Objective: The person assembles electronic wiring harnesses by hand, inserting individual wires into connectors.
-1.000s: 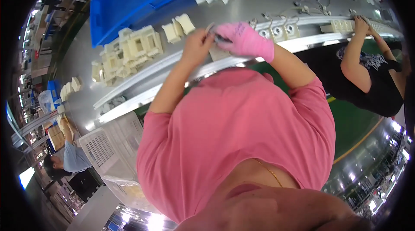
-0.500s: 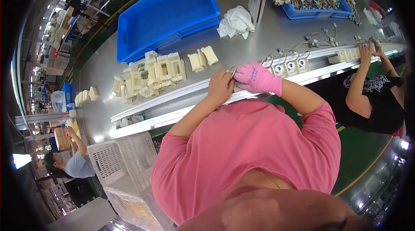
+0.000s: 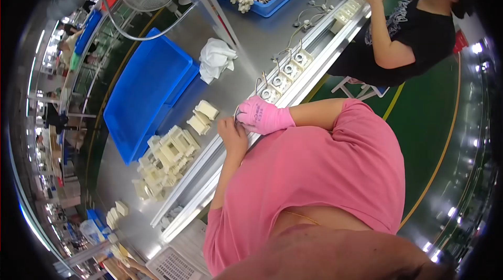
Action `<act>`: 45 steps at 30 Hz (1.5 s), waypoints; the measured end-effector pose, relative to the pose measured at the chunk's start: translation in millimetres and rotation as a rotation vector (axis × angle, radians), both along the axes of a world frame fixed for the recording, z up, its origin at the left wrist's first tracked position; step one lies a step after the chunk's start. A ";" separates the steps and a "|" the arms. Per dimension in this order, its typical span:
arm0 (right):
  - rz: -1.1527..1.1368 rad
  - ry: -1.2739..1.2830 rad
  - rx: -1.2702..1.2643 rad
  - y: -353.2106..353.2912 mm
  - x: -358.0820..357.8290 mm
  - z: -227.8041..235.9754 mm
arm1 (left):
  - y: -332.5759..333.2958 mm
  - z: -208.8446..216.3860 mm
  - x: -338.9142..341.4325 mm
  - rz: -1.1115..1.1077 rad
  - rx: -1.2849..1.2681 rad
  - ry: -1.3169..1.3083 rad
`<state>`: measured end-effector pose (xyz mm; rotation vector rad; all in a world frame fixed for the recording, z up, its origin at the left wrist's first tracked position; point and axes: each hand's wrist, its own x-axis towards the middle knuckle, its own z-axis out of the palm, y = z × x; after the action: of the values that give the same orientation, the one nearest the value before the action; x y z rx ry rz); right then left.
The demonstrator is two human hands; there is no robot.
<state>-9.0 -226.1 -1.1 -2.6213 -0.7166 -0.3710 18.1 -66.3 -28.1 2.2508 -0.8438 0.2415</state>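
Observation:
My bare left hand (image 3: 232,135) and my right hand (image 3: 262,115), in a pink glove, meet over the metal rail track (image 3: 214,155). Both have their fingers closed on a small part that they mostly hide; a bit of cable shows at the fingertips. Just beyond my right hand, several cream square housings (image 3: 282,82) with round metal-ringed centres and grey wires sit in a row in the track. Left of my hands, on the metal table, lie a pair of cream plastic frames (image 3: 202,117) and a larger heap of similar frames (image 3: 168,154).
A blue tray (image 3: 152,91) stands at the left, beside a crumpled white cloth (image 3: 216,60). Another blue bin (image 3: 272,6) holds piled wired connectors. A metal post (image 3: 209,10) rises from the table. Up the track, a co-worker in black (image 3: 398,39) works; a white crate (image 3: 175,264) is below.
The view has turned, so the table and track now run diagonally and a fan shows at the top. My hands stay together at the same place on the track.

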 end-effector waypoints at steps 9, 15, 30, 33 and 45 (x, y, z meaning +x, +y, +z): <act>-0.053 0.108 -0.223 7.9 -0.3 19.5 | 1.9 5.9 -0.2 -0.025 0.029 0.132; 0.250 -0.100 0.135 -8.6 29.8 29.7 | 8.8 12.5 7.3 -0.096 -0.001 0.213; 0.359 0.472 -0.368 -12.0 52.7 35.6 | 2.7 10.6 3.6 0.005 -0.096 0.254; 0.353 0.531 -0.448 -8.1 55.9 32.4 | 1.8 5.8 2.9 0.032 -0.125 0.268; 0.115 0.631 -0.242 -4.6 58.2 46.9 | -3.1 3.3 3.3 0.117 -0.162 0.262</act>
<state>49.2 -230.7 45.8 -2.6604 -0.7095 0.5895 21.4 -69.4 -24.9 2.1234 -0.5364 0.0633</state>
